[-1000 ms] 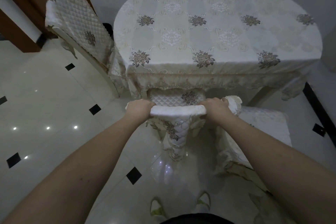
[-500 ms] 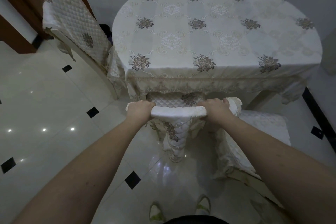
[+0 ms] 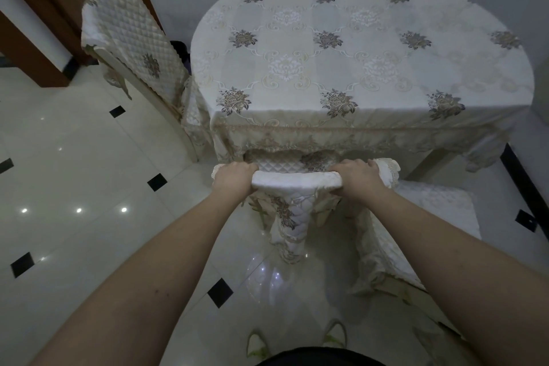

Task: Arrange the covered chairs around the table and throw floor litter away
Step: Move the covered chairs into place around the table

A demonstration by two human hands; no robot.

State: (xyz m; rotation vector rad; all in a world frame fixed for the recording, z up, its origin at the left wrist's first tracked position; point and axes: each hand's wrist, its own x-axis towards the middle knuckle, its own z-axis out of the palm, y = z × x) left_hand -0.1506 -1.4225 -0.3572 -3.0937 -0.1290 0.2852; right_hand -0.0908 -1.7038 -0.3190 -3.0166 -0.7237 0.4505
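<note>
I grip the chair's top rail [image 3: 297, 180] with my left hand [image 3: 233, 177] and right hand [image 3: 358, 177], both curled around it; its quilted cover likely slips over a stiff, heavyish frame.

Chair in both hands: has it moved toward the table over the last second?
Cannot tell. The chair top rail sits about as close to the tablecloth hem as before; the view shifts because the head camera moved.
</note>
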